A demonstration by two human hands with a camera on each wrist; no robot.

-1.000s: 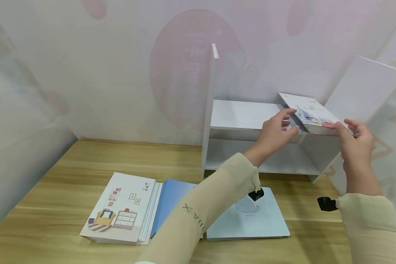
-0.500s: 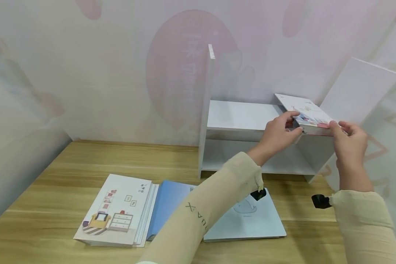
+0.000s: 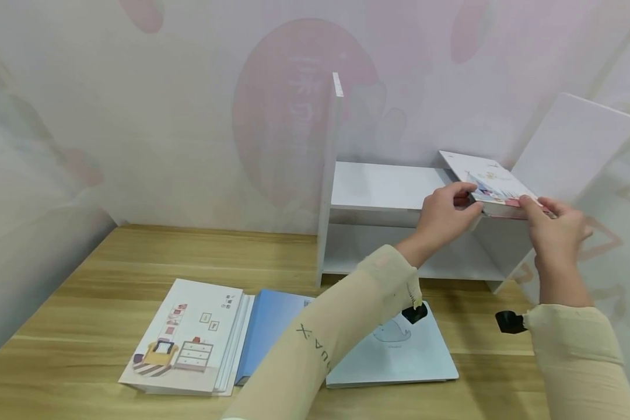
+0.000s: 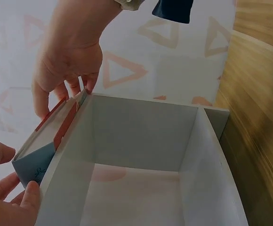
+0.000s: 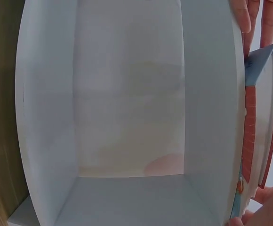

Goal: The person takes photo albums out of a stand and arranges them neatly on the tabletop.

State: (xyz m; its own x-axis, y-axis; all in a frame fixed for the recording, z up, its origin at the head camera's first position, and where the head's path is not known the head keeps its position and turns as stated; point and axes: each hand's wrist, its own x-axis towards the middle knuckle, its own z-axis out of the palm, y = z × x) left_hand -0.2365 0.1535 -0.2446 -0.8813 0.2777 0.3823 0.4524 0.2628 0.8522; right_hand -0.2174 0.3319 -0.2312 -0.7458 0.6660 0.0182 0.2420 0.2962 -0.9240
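Note:
A thick hardcover book [image 3: 490, 173] with a pale illustrated cover lies flat on the upper board of a white shelf unit [image 3: 380, 185], toward its right side. My left hand [image 3: 445, 213] pinches the book's front left corner, fingers at the cover edge and thumb at the front. The right hand [image 3: 556, 230] holds the front right part, thumb on the cover and fingers past the side. In the left wrist view, the left hand [image 4: 9, 202] is around the blue spine [image 4: 35, 165] end. The right hand [image 4: 70, 56] grips the opposite end there.
On the wooden table [image 3: 84, 315] lie a stack of white books [image 3: 184, 335], a blue book [image 3: 270, 326] and a pale blue whale book [image 3: 399, 356]. An upright panel [image 3: 328, 192] bounds the shelf's left; another [image 3: 572, 143] rises at its right. A wall stands behind.
My left hand has closed in on the book's left corner, where its fingers were spread and apart before. The right hand keeps its hold, and the book stays nearly in place.

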